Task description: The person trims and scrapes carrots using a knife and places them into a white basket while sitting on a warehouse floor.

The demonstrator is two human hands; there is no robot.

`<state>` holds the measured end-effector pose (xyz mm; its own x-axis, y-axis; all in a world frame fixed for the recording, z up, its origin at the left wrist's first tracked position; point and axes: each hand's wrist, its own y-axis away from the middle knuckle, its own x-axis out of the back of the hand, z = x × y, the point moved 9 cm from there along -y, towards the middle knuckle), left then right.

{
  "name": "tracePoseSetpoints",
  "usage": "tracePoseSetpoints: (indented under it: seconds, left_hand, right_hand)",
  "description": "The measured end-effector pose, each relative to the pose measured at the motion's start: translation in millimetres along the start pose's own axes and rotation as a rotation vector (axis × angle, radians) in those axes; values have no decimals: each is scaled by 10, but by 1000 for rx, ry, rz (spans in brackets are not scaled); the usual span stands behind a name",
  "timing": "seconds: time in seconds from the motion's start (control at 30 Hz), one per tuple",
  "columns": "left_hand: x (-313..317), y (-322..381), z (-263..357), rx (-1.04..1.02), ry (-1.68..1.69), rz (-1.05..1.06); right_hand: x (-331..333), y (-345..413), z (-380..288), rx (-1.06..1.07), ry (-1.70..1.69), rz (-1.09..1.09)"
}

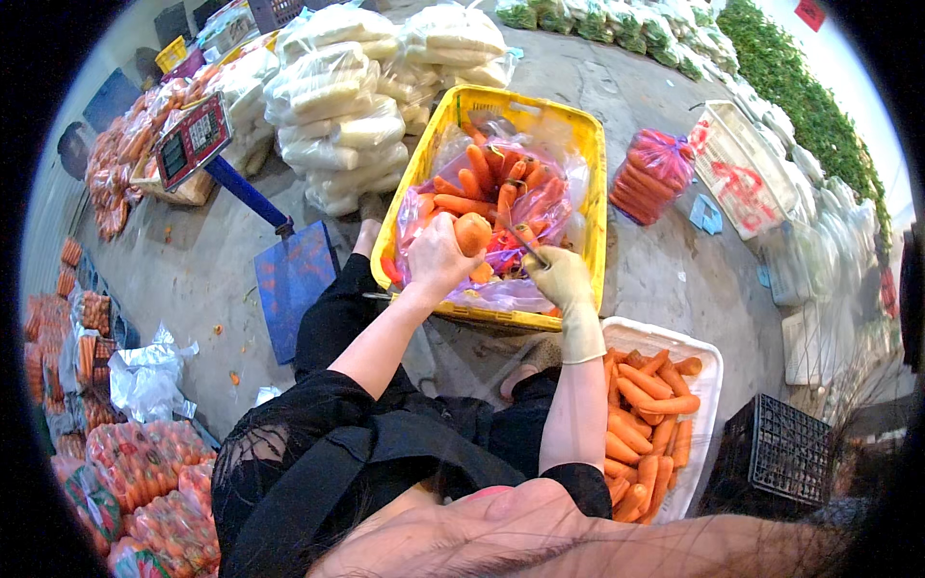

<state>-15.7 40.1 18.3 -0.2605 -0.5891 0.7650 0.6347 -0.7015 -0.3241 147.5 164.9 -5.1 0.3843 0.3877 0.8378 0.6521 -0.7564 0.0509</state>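
Observation:
My bare left hand [436, 254] grips a thick carrot [472, 233], its blunt end facing right. In my right hand [560, 276], which wears a pale rubber glove, is a knife [531, 250] with its blade angled up and left, apart from the carrot. Both hands are over the near part of a yellow plastic crate [595, 180]. Inside the crate, carrots with stem ends [479, 167] lie on a purple plastic bag [504, 295], with trimmings near the front. By my right forearm, a white plastic basket [714, 383] holds many smooth carrots [643, 433].
A platform scale [295, 285] with a tilted display [194, 141] stands left. Bagged white radishes [340, 123] are stacked behind it. A bag of carrots [652, 175] sits right of the crate. A black crate [788, 448] stands at lower right, bagged carrots [144, 462] at lower left.

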Motion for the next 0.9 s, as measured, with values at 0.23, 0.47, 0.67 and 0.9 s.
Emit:
tracePoseSetpoints:
  seconds: [0.23, 0.47, 0.67, 0.9]
  left_hand:
    - [75, 118, 79, -257, -186, 148]
    - [25, 108, -126, -74, 409, 37]
    - [-664, 110, -430, 976, 1841, -215]
    - [-877, 365, -33, 1132, 1812, -86]
  right_hand:
    - [-281, -14, 248, -164, 68, -202]
    - [-89, -64, 615, -318, 34, -44]
    - [-146, -8, 651, -373, 327, -130]
    - [-553, -223, 691, -284, 252, -64]
